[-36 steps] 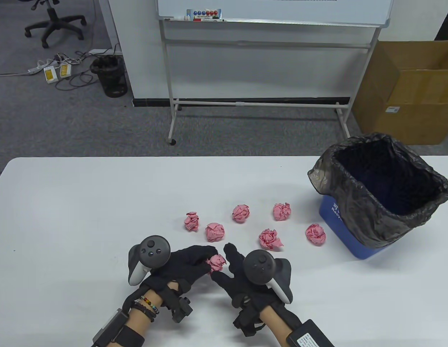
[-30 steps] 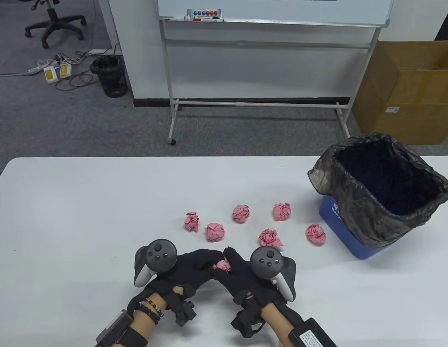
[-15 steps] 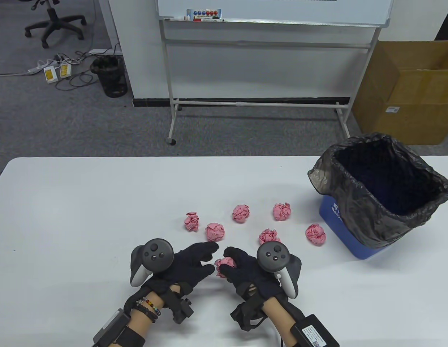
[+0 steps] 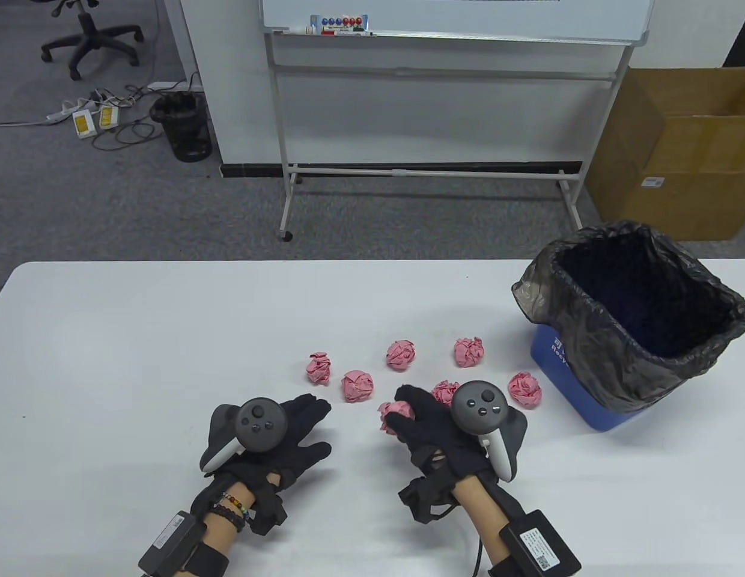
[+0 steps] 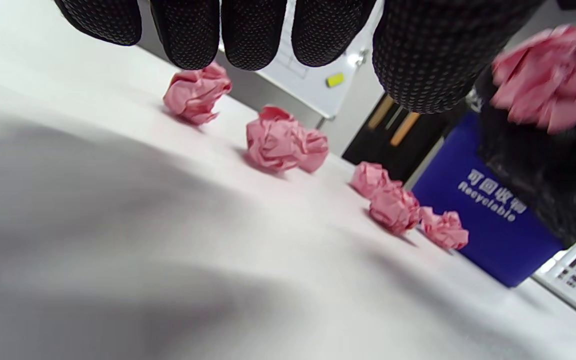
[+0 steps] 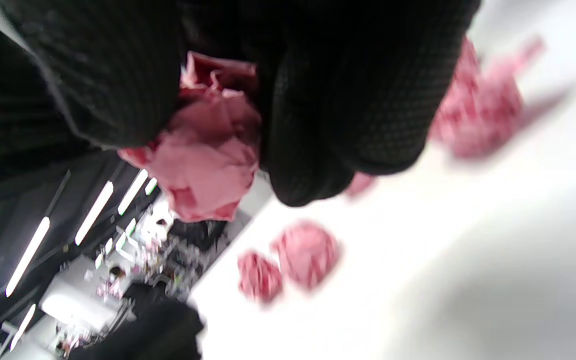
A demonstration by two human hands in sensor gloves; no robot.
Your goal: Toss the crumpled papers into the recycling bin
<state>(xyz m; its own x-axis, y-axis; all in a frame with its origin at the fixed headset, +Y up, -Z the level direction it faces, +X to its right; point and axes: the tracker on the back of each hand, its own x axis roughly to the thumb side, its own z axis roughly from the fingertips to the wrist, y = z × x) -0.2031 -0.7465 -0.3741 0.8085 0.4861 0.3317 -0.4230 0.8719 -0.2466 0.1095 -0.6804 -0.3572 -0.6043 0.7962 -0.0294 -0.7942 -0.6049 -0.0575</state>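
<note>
My right hand [image 4: 408, 415] grips a pink crumpled paper ball [image 4: 392, 415], lifted a little off the white table [image 4: 138, 336]; the same ball [image 6: 203, 165] sits between the curled fingers in the right wrist view. My left hand [image 4: 306, 424] lies open near the table's front, its fingers straight and holding nothing. Several more pink paper balls lie in a loose row, from the leftmost ball [image 4: 319, 367] to the rightmost ball [image 4: 524, 389]. The blue recycling bin [image 4: 559, 372] with a black liner [image 4: 637, 300] stands at the right.
A whiteboard stand [image 4: 420, 174] and a cardboard box [image 4: 679, 150] are on the floor beyond the table. The bin's label [image 5: 490, 195] reads "Recyclable". One loose ball [image 4: 446, 392] lies just behind my right hand.
The ball passed from my left hand to my right. My right hand then moved up and right with it; my left hand let go, opened and drew back left.
</note>
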